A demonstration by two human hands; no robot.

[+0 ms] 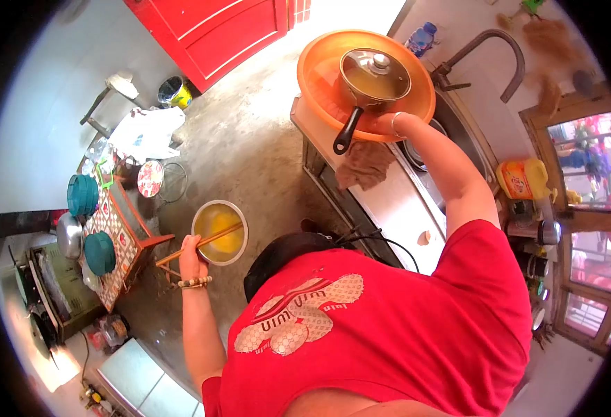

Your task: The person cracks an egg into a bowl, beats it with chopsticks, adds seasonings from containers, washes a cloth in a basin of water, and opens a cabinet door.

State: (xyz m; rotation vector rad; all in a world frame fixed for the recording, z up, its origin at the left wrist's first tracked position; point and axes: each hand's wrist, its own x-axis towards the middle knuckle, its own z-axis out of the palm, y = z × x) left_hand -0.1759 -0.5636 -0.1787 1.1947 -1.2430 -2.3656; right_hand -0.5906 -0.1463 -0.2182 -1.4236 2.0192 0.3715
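Observation:
My left hand [191, 258] grips the rim of a metal bowl [243, 243] with yellow liquid in it, and a pair of wooden chopsticks [221, 233] lies across the bowl, passing under my fingers. At the sink side, my right hand [387, 124] reaches over the near rim of a large orange basin [315, 69]; its fingers blend with the orange and are hard to make out. A lidded pan [375, 75] sits in the basin, its black handle [348, 131] sticking out over the rim.
A brown cloth [366, 165] hangs at the counter [387, 208] edge below the basin. Right of it are the sink, a curved faucet [515, 64] and a yellow oil jug [525, 178]. On the left stands a table [114, 278] with green containers [100, 253]; a red door [222, 35] is ahead.

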